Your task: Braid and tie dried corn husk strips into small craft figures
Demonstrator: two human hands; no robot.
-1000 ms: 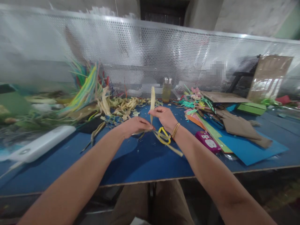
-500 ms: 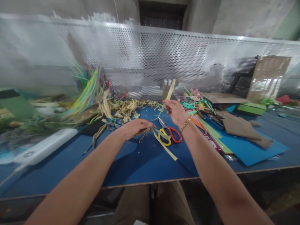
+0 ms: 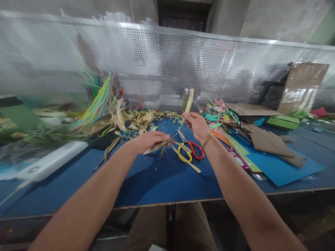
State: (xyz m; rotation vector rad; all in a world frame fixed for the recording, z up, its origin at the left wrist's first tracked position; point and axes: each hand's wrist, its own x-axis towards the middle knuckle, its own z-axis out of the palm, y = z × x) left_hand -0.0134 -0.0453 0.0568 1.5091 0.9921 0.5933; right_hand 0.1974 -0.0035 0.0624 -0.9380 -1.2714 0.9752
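My left hand [image 3: 149,141] pinches a small bundle of dried corn husk strips [image 3: 194,167] over the middle of the table. Thin frayed ends hang under its fingers, and a flat pale strip slants down to the right. Farther up and to the right, my right hand [image 3: 196,124] has thumb and fingers closed on a pale husk strip [image 3: 190,100] that stands up above them. A thin length of it runs down toward the left hand. Below, between the hands, lie scissors [image 3: 196,151] with one red and one yellow handle, partly covered by the husk.
Loose dried husks [image 3: 143,120] lie along the back of the blue table [image 3: 167,188]. Colourful strips [image 3: 101,101] stand at the left, behind a white power strip [image 3: 53,162]. Blue card [image 3: 282,170] and brown cardboard [image 3: 274,141] are on the right. A perforated metal panel [image 3: 167,62] rises behind.
The husk bundle in my left hand has turned slightly, showing a pale piece to the left of the fingers. My right hand stays nearly in place, its strip now more upright. The view shifts slightly.
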